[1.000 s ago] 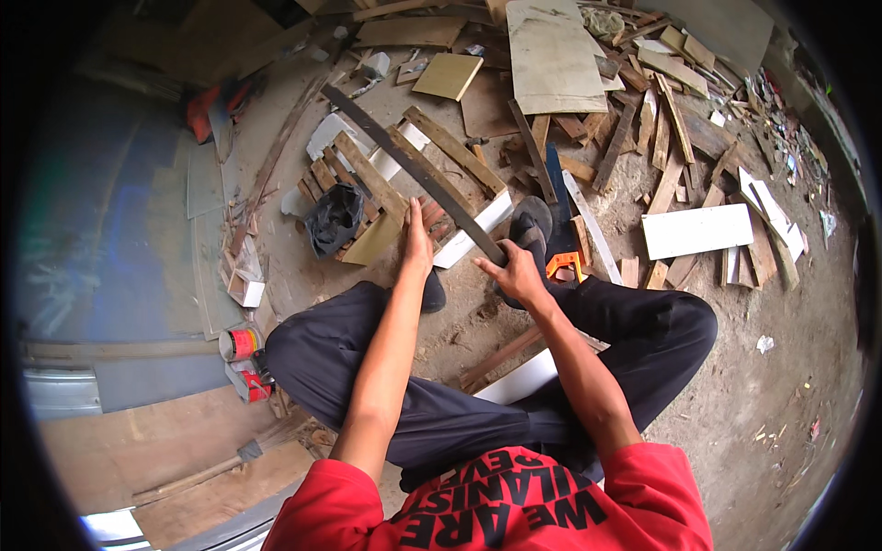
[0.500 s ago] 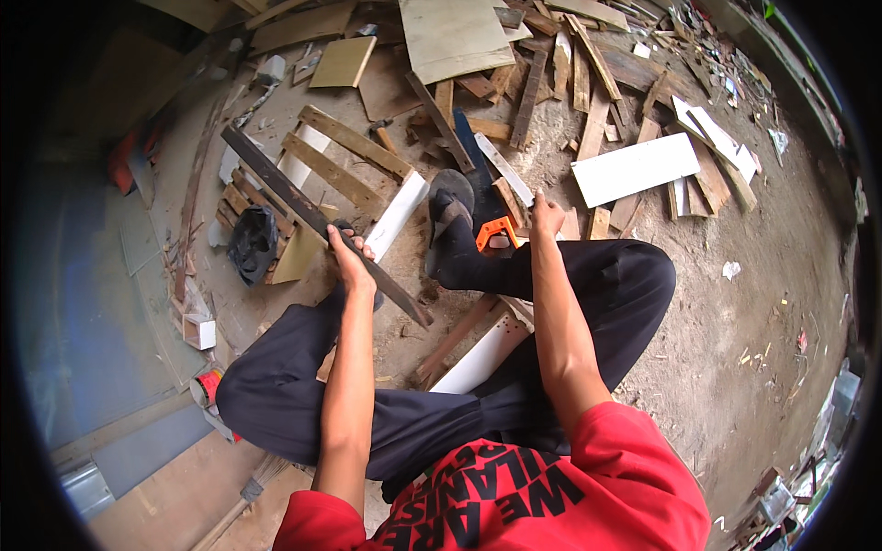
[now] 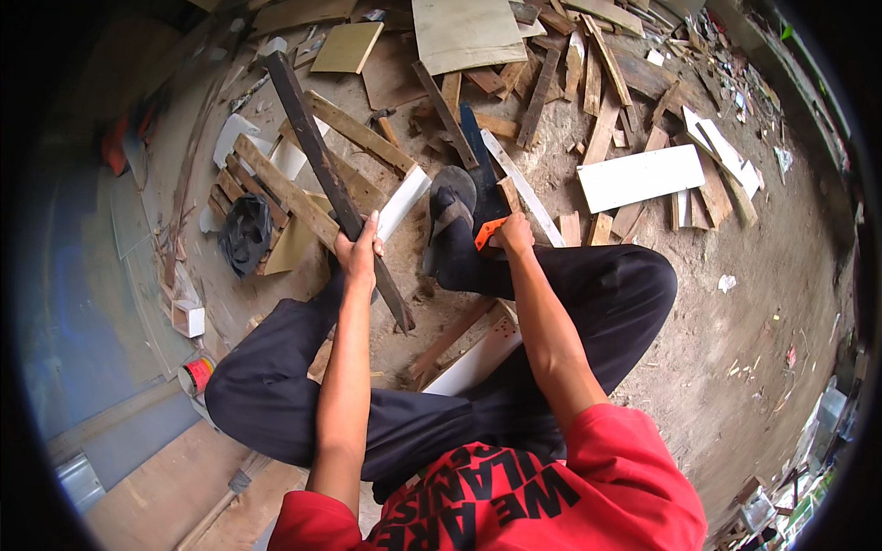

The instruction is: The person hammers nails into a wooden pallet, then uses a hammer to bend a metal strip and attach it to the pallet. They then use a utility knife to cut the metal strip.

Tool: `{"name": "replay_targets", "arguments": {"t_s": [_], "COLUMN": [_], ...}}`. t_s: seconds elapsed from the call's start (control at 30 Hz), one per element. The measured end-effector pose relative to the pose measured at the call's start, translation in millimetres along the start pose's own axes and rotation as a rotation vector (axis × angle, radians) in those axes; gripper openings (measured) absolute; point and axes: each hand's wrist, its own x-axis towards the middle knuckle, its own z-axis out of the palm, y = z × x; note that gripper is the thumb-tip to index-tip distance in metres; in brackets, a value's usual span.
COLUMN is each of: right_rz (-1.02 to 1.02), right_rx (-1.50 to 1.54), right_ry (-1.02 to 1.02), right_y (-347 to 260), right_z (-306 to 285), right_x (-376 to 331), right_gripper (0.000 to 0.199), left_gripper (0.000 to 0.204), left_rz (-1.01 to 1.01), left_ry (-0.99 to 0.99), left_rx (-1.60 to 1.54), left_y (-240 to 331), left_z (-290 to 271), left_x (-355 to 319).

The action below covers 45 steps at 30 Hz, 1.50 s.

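My left hand (image 3: 360, 248) is closed around a long dark wooden strip (image 3: 317, 151), gripping it toward its near end. The strip slants up and to the left, above a wooden frame (image 3: 363, 138) with a white side piece. My right hand (image 3: 513, 233) is wrapped round the orange handle (image 3: 488, 232) of a hand saw. Its dark blue blade (image 3: 476, 138) points away from me, just right of my sandalled foot (image 3: 451, 197). A narrow white-faced strip (image 3: 522, 188) lies on the ground right beside the saw.
Loose planks (image 3: 542, 96) are heaped at the far side, with a plywood sheet (image 3: 467, 35) among them. A white board (image 3: 640, 177) lies to the right. A hammer (image 3: 386, 127) rests beyond the frame. A black plastic bag (image 3: 246, 232) and a red can (image 3: 196, 375) are on the left.
My right hand has let go of the narrow white-faced strip, moved left and gripped the saw handle. The dark strip in my left hand has swung to a steeper angle.
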Motion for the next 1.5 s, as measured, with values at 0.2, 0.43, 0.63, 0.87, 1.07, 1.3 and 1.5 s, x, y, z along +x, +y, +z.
{"name": "replay_targets", "arguments": {"t_s": [0.2,0.43,0.63,0.87,1.07,1.3,1.5], "right_rz": [-0.026,-0.347,-0.793,-0.892,-0.899,-0.687,-0.574], "right_rx": [0.028,0.074,0.395,0.24,-0.185,-0.203,0.149], "right_ry": [0.178,0.754,0.464,0.033,-0.12,-0.097,-0.251], "right_y": [-12,2,-110,-253,-279,-286,-310], "right_z": [-1,-64,-75,-5,39,71,4], "right_x": [-6,8,-1,60,136,138,151], "right_gripper": [0.029,0.027,0.02,0.018,0.028,0.048,0.041], "left_gripper": [0.026,0.028,0.028,0.021,0.017,0.018,0.02], "left_rz": [0.019,0.111,0.043,-0.097,-0.196,-0.209,-0.178], "left_ry": [0.078,0.087,-0.007,-0.056,-0.116,-0.042,-0.14], "left_rx": [0.018,0.17,0.314,0.042,0.079,0.023,-0.087], "left_y": [23,80,151,122,73,81,100], "left_z": [-5,-49,-68,-64,-92,-104,-94], "left_x": [0,20,8,2,17,54,76]}}
